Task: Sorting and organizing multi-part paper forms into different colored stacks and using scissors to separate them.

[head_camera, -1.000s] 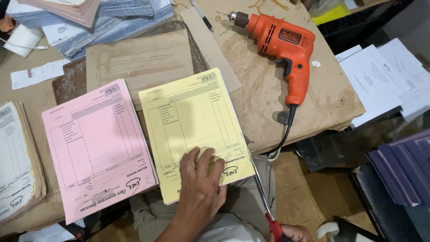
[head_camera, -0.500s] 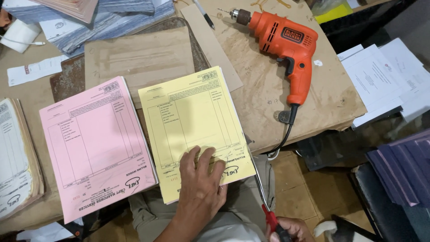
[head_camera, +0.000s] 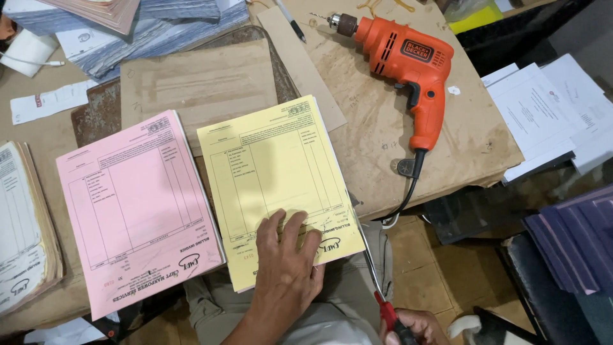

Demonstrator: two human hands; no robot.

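Left hand (head_camera: 285, 268) pressed flat, fingers spread, on the near end of the yellow invoice pad (head_camera: 278, 185), pinning it to the workbench (head_camera: 396, 121). Right hand (head_camera: 412, 327) down at the bottom edge, closed around the red handles of a pair of scissors (head_camera: 377, 281), long blades running up along the pad's right edge, tips close by its near right corner; whether the blades are parted cannot be told from here.

Further left, a stack of white forms (head_camera: 25, 223) at the bench edge, then a pink invoice pad (head_camera: 137, 211) just beside the yellow one, edges nearly touching. Behind both, a brown cardboard sheet (head_camera: 201, 80) over a rusty metal plate (head_camera: 96, 115). To the right, an orange electric drill (head_camera: 405, 70) lying on its side, cord trailing off the bench; beyond it, loose white sheets (head_camera: 549, 108).

Best done, as a judgement: steady downward pressure through the palm so the sheets stay squared, fingertips kept well clear of the blade line, blades held parallel to the pad's edge, pink pad kept undisturbed.
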